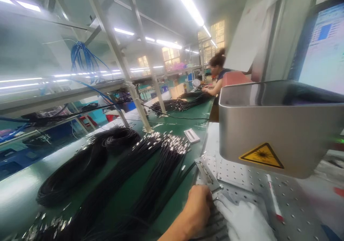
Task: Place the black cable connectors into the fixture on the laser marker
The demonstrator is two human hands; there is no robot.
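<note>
Your 2 hands meet at the bottom centre of the frame, on a row of thin black cable ends (215, 225) lying side by side on the perforated metal plate (242, 178). Your left hand (197, 208) is bare and curled, its fingertips pressed down at the metal bracket (208, 176); whether it pinches anything I cannot tell. Your right hand (243, 221), in a white glove, lies flat and open over the cable ends, gripping nothing.

These cables look light and limp, so they will likely sag and slide apart if you lift them mid-length. Take hold close to the stiff metal tips, where you have control, and pinch gently; the small plugs may bend.

Left of centre, long bundles of black cables (150, 176) spread across the green bench (177, 201). A grey machine head (279, 126) with a yellow warning label (261, 156) hangs over the plate at right, and a red-tipped pen (274, 199) lies beneath it.
</note>
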